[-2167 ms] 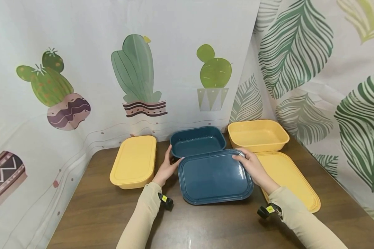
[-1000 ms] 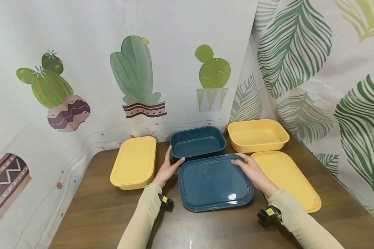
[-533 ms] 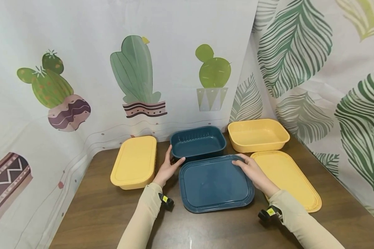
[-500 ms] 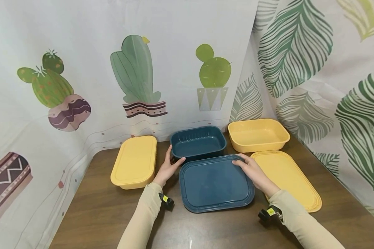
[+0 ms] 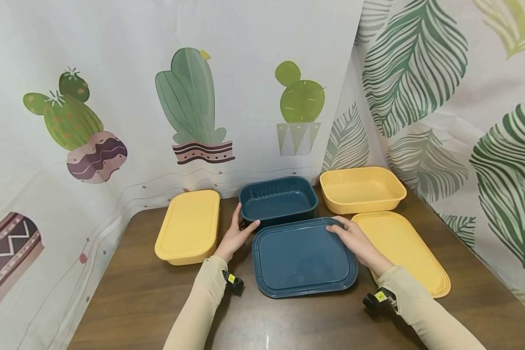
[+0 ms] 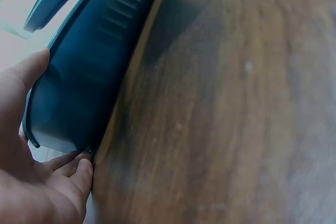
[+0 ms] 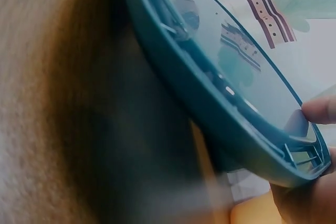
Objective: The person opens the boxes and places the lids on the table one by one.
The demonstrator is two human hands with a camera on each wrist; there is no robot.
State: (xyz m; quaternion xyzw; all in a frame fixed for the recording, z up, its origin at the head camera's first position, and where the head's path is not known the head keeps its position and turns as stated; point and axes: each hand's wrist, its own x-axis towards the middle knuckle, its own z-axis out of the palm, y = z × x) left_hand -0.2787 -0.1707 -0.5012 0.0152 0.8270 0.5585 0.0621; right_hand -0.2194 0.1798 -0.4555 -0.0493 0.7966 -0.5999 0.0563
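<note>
An open dark blue container (image 5: 274, 218) stands against the wall in the head view. At its near left corner is my left hand (image 5: 233, 237), thumb on the front rim and fingers round the left end; the left wrist view shows the thumb touching the container (image 6: 86, 72). My right hand (image 5: 358, 241) pinches the far right corner of a matching blue lid (image 5: 304, 260), just in front of the container. In the right wrist view the lid (image 7: 173, 59) shows its grooved rim, held clear of the table, and the fingertips (image 7: 319, 109) grip its edge.
A yellow lidded box (image 5: 189, 223) stands to the left on the wooden table (image 5: 262, 323). At the back right is an open yellow container (image 5: 364, 207), with a yellow lid (image 5: 404, 250) lying in front, partly behind my right arm. Patterned cloth covers the walls.
Since the oldest frame, the blue lid has shifted slightly towards me and its tilt has changed. It has barely moved in the last half second. Both hands keep their holds.
</note>
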